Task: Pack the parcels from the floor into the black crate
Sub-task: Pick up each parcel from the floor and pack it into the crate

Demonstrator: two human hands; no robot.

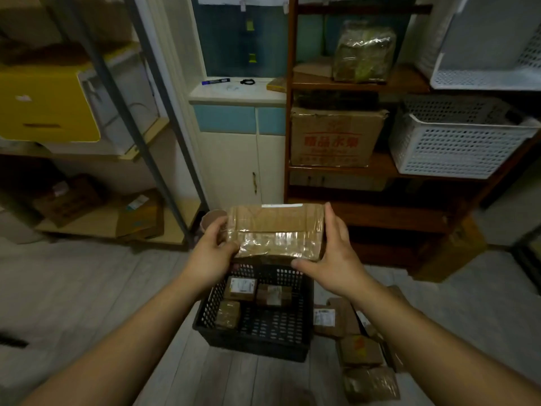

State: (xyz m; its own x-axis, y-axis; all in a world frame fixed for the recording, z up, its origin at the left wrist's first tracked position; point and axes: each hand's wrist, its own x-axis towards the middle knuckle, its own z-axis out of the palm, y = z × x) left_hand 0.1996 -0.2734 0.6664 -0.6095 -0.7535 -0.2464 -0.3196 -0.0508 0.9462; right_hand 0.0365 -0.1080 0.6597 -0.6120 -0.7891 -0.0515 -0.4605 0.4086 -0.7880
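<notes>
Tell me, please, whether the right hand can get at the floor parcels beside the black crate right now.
Probably not yet: the right hand and left hand both hold a taped parcel above the black crate. The floor parcels lie uncovered to its right.

- Dim light; pale grey plank floor (82, 288).
- Right: dark wooden shelf unit (389, 169) with a white perforated basket (456, 148) and a printed cardboard box (333, 139).
- Left: metal-framed rack (123, 112) holding a yellow box (46, 106).
- Between them, a white cabinet (231, 171) under a ledge (237, 95).
</notes>
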